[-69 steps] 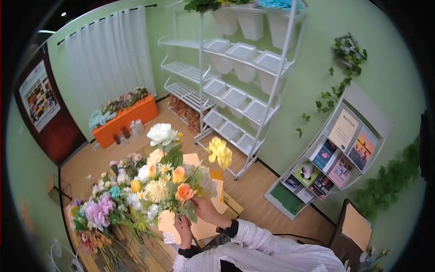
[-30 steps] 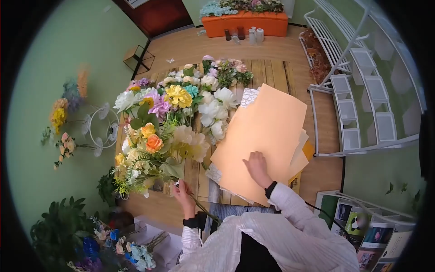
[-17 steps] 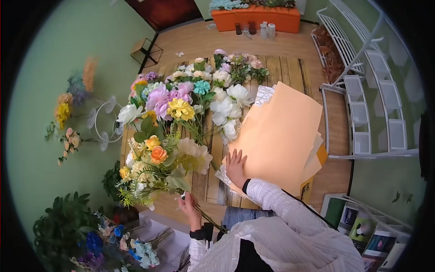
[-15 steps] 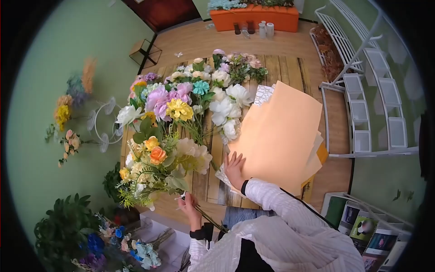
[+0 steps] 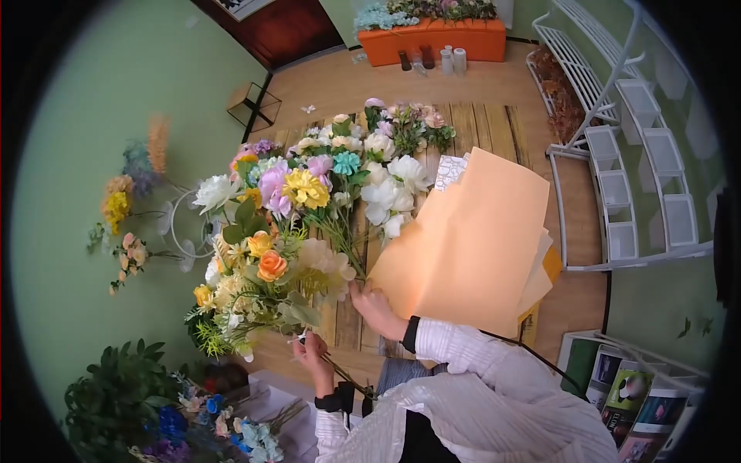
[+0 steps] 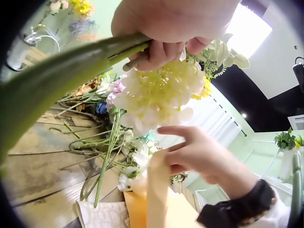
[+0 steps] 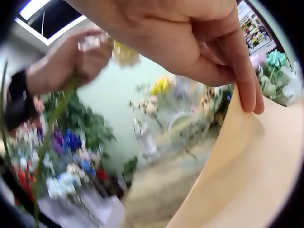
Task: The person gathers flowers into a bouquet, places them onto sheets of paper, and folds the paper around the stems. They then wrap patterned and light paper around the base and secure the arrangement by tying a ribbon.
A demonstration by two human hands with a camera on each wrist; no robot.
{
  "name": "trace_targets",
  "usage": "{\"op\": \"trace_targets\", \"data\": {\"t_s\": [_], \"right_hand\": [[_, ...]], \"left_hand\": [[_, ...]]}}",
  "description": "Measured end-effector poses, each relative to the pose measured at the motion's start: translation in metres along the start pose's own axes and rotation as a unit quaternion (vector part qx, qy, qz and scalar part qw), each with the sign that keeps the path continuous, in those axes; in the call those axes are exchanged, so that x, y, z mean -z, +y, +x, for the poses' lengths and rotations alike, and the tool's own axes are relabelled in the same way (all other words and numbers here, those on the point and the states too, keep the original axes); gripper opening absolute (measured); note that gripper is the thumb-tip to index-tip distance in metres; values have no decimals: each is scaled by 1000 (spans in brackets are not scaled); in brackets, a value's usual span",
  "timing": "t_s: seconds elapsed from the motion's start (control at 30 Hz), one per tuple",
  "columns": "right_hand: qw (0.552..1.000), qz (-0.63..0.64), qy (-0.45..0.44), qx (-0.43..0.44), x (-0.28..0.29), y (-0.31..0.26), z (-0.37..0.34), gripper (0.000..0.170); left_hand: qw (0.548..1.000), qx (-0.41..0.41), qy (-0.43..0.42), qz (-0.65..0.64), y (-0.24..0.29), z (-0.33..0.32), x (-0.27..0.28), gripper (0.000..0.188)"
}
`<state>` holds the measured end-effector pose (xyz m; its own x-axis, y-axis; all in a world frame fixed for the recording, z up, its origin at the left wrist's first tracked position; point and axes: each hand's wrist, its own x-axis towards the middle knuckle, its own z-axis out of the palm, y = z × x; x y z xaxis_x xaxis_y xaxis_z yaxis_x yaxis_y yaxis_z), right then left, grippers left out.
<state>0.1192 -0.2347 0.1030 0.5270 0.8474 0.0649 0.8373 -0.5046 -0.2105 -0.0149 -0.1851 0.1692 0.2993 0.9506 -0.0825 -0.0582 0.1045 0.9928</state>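
The left hand (image 5: 314, 359) grips the stems of a mixed bouquet (image 5: 272, 266), its blossoms tilted toward the left over the table's near edge. Green stems (image 6: 71, 69) run out of the left hand (image 6: 175, 21) in the left wrist view, with a pale blossom (image 6: 156, 97) just beyond. At the near left edge of the peach paper (image 5: 478, 247), the right hand (image 5: 378, 310) pinches a sheet. That edge is raised and bent in the right wrist view, where the paper (image 7: 261, 161) hangs from the fingers of the right hand (image 7: 190, 42).
Loose flowers (image 5: 386, 185) cover the table's (image 5: 494, 127) left and middle. Patterned paper (image 5: 450, 171) shows under the peach sheets. Blue and pink flowers (image 5: 255, 436) stand at the lower left, a white rack (image 5: 610, 181) at the right, an orange box (image 5: 432, 48) beyond.
The right hand first left the bouquet and lay flat on the paper; now it has moved left and pinches the edge, which has lifted. The head view turned from the rack down to the table.
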Motion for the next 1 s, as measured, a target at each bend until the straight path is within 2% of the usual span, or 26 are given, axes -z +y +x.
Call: {"op": "trace_targets", "data": {"t_s": [0.03,0.07,0.13,0.2,0.27,0.33,0.4,0.43,0.5,0.53,0.6,0.63,0.67,0.7,0.77,0.8,0.87,0.93,1.0], "right_hand": [[988,153,17,2,36,7,-2,53],[953,301,33,8,67,15,-2,53],[874,435,213,38,110,38,-4,46],[835,505,215,-36,156,75,-14,30],[752,581,270,-155,167,112,-29,21],[718,579,355,-154,157,148,-48,19],[715,525,403,-224,138,172,-69,20],[716,520,405,-227,122,183,-81,20],[642,548,430,-321,85,200,-104,22],[640,543,434,-326,70,201,-112,22],[610,543,440,-373,40,201,-132,27],[637,496,461,-369,24,201,-138,35],[634,492,462,-377,5,202,-146,35],[601,523,461,-391,-16,202,-154,37],[540,559,449,-442,-35,199,-169,42],[538,556,450,-447,-40,196,-175,42],[455,567,444,-523,-54,192,-187,41],[439,574,450,-525,-69,190,-199,41],[353,607,446,-554,-63,186,-202,41]], "left_hand": [[1000,-11,5,-5,1,4,3,16],[1000,-16,6,-12,7,6,2,16],[999,-43,5,15,23,5,0,16],[998,-55,6,-10,24,9,3,14],[998,-60,2,-14,26,12,-3,12],[998,-66,-8,-17,29,11,-15,11],[997,-67,-23,-17,24,11,-28,10],[997,-61,-35,-26,18,12,-33,10],[997,-51,-56,-34,12,11,-47,10],[996,-34,-66,-41,12,8,-57,10],[996,-10,-82,-40,7,1,-75,10],[996,5,-83,-37,3,-2,-84,9],[996,20,-84,-34,-1,-5,-95,10],[996,25,-85,-12,-3,-9,-109,18],[993,25,-118,7,-12,-14,-129,18],[989,22,-145,23,-18,-16,-139,19],[986,23,-159,47,-31,-24,-163,21],[978,32,-204,35,-47,-36,-187,21],[971,47,-213,96,-74,-49,-207,20]]}}
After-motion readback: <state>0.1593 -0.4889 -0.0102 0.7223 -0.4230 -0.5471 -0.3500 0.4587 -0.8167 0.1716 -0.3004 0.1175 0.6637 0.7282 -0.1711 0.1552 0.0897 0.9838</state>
